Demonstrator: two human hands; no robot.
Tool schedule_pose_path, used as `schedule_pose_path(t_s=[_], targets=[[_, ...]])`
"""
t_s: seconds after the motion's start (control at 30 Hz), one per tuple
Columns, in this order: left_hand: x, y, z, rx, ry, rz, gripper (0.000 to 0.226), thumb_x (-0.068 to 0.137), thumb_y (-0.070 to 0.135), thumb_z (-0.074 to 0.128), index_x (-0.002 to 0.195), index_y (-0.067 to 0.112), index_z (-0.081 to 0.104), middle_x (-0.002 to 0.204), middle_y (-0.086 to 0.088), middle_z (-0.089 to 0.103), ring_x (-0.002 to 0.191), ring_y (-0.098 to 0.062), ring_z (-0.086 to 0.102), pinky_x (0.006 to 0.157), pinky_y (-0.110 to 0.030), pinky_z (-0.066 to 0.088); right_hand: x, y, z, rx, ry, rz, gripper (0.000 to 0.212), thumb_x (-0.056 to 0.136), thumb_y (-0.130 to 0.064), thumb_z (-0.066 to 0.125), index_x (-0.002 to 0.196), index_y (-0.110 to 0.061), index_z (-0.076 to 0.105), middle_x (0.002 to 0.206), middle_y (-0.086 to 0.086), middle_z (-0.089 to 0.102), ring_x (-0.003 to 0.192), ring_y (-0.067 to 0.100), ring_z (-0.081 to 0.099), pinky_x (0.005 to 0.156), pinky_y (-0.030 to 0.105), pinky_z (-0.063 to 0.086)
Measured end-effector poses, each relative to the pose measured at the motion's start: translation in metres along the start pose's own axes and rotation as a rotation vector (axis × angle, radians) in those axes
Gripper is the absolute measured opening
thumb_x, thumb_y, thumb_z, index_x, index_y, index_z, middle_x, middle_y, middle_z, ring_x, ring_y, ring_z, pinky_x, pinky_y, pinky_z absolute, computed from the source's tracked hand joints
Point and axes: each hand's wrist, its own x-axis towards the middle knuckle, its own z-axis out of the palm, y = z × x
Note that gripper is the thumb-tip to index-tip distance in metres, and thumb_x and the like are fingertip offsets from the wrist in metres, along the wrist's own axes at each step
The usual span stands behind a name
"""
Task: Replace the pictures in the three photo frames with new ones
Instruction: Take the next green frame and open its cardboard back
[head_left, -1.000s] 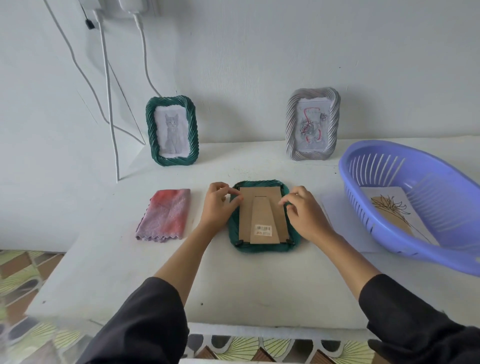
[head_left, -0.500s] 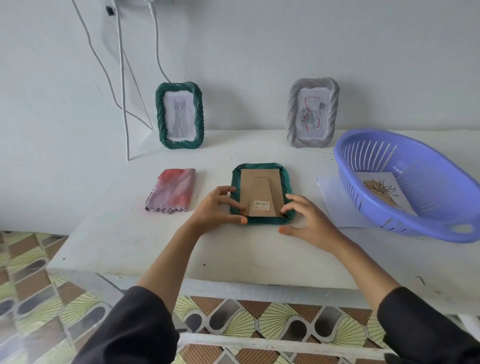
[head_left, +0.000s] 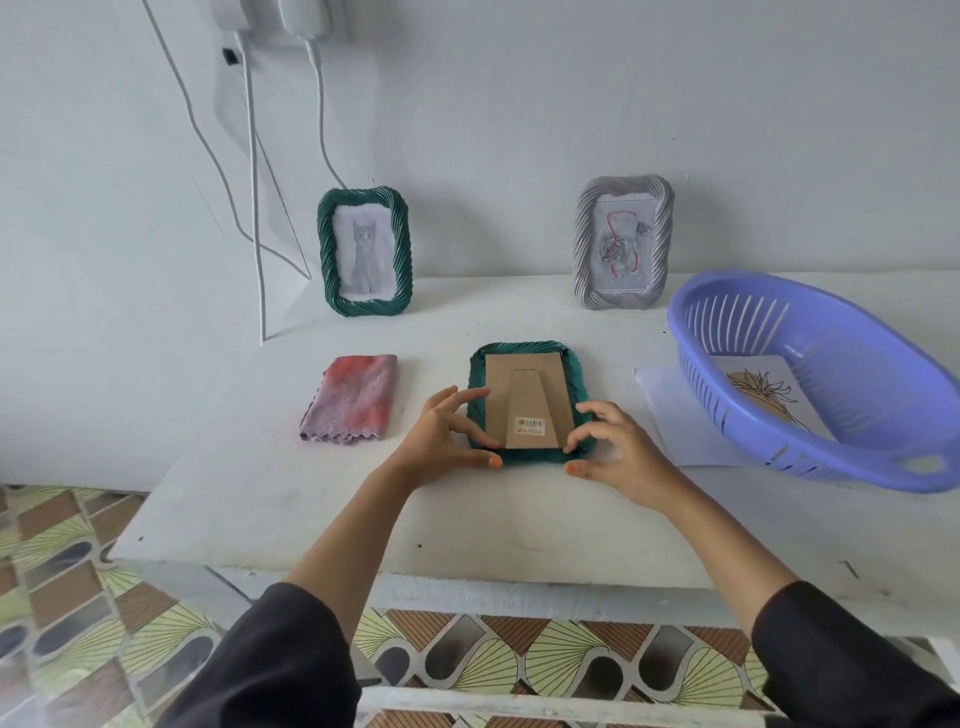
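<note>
Your left hand (head_left: 441, 441) and right hand (head_left: 618, 457), fingers curled, each pinch near corner of green frame (head_left: 575, 379) lying face down on white table (head_left: 519, 519), cardboard back (head_left: 498, 395) up

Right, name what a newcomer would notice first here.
A green frame lies face down in the middle, its near corners pinched by the left hand and right hand. A purple basket at right holds a flower drawing; a cat frame and a grey frame stand by the wall.
</note>
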Motion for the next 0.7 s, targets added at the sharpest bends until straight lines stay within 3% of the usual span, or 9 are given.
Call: schedule_pose_path(t_s=[0.13, 0.27, 0.4, 0.47, 0.57, 0.7], targets=[[0.001, 0.000, 0.000, 0.004, -0.035, -0.002, 0.025, 0.066, 0.019, 0.083, 0.067, 0.039, 0.069, 0.134, 0.027, 0.035, 0.143, -0.011, 0.009, 0.111, -0.024, 0.010, 0.000, 0.000, 0.000, -0.006, 0.008, 0.002, 0.029, 0.072, -0.019, 0.077, 0.072, -0.040, 0.058, 0.133, -0.005, 0.041, 0.129, 0.017, 0.039, 0.106, 0.030, 0.029], [0.003, 0.000, 0.000, -0.052, -0.031, -0.024, 0.029, 0.063, 0.022, 0.085, 0.063, 0.046, 0.070, 0.146, 0.016, 0.035, 0.141, -0.010, 0.015, 0.113, -0.028, 0.013, -0.002, -0.004, -0.005, 0.036, -0.055, 0.028, 0.023, 0.073, -0.020, 0.077, 0.079, -0.037, 0.062, 0.140, -0.004, 0.037, 0.130, 0.008, 0.034, 0.103, 0.023, 0.023], [0.012, 0.004, 0.003, -0.383, 0.238, -0.100, 0.011, 0.075, 0.025, 0.075, 0.078, 0.036, 0.073, 0.130, 0.002, 0.049, 0.128, -0.017, 0.045, 0.110, -0.036, 0.034, 0.009, -0.013, -0.019, 0.192, -0.024, 0.072, 0.019, 0.079, -0.019, 0.071, 0.093, -0.031, 0.066, 0.137, -0.009, 0.044, 0.129, 0.003, 0.038, 0.102, 0.019, 0.021], [0.023, 0.006, 0.008, -0.222, 0.359, -0.180, 0.010, 0.083, 0.025, 0.069, 0.092, 0.024, 0.073, 0.117, 0.000, 0.057, 0.118, -0.021, 0.052, 0.103, -0.035, 0.041, 0.022, -0.016, -0.020, 0.170, 0.075, 0.089, 0.020, 0.083, -0.018, 0.067, 0.103, -0.024, 0.067, 0.138, -0.004, 0.049, 0.130, 0.008, 0.042, 0.100, 0.018, 0.023], [0.036, 0.010, 0.017, 0.032, 0.416, -0.274, 0.022, 0.084, 0.029, 0.066, 0.101, 0.017, 0.073, 0.116, -0.006, 0.063, 0.115, -0.024, 0.050, 0.099, -0.033, 0.041, 0.043, -0.016, -0.012, 0.062, 0.189, 0.163, 0.033, 0.088, -0.021, 0.060, 0.120, -0.018, 0.061, 0.144, 0.000, 0.044, 0.133, 0.013, 0.040, 0.103, 0.021, 0.027], [0.043, 0.018, 0.026, 0.015, 0.459, -0.352, 0.018, 0.083, 0.024, 0.063, 0.096, 0.018, 0.075, 0.111, -0.006, 0.068, 0.114, -0.027, 0.050, 0.094, -0.034, 0.045, 0.051, -0.003, 0.003, -0.063, 0.215, 0.216, 0.038, 0.092, -0.019, 0.052, 0.129, -0.018, 0.054, 0.149, 0.001, 0.038, 0.136, 0.017, 0.037, 0.112, 0.032, 0.028]])
